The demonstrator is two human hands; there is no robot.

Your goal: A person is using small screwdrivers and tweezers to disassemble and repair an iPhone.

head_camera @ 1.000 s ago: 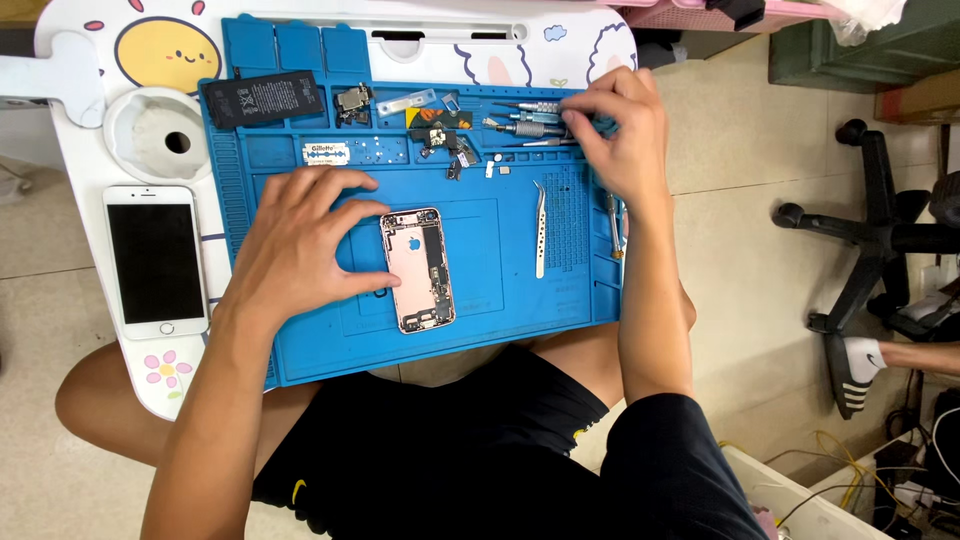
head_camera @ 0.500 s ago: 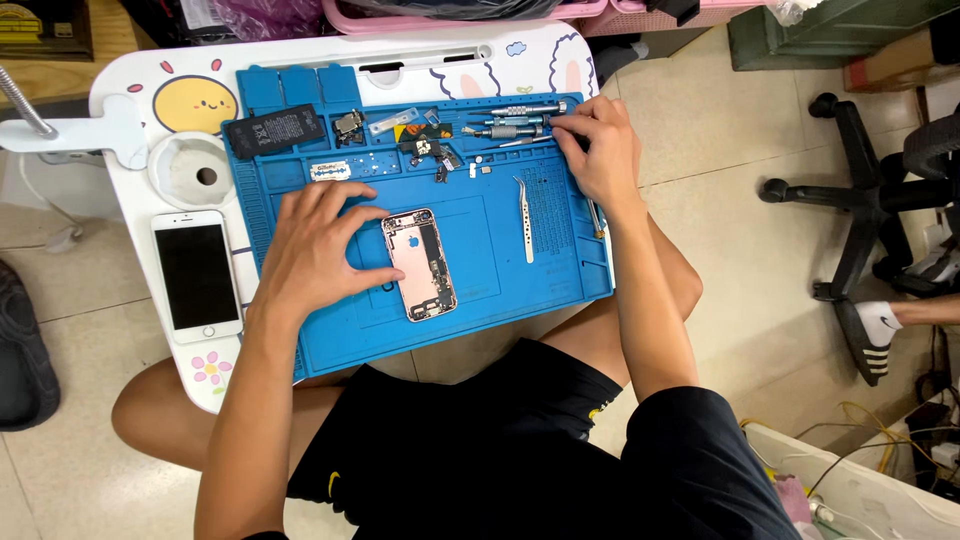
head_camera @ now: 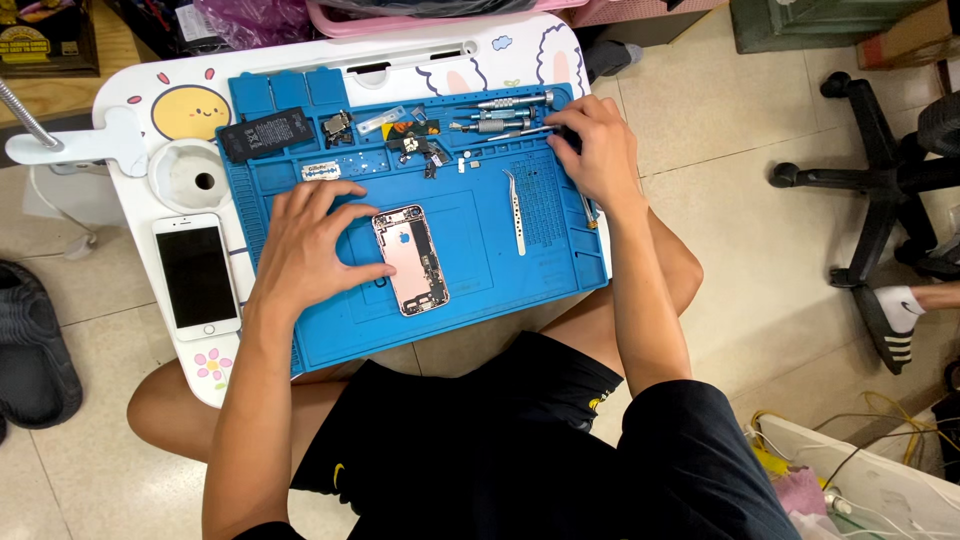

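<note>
— Where are the hands?
— The left hand [head_camera: 312, 240] lies spread, fingers open, on the blue silicone repair mat [head_camera: 480, 300], fingertips touching the left edge of the opened rose-gold phone housing [head_camera: 411, 260]; it grips nothing.
— And the right hand [head_camera: 592, 150]?
— Curled at the mat's upper right corner, fingers closed on a slim metal screwdriver [head_camera: 500, 127]. Silver tweezers [head_camera: 517, 210] lie nearby.

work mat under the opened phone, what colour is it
Bright blue; the work mat shows clearly in the head view, under the opened phone by the left hand.
</note>
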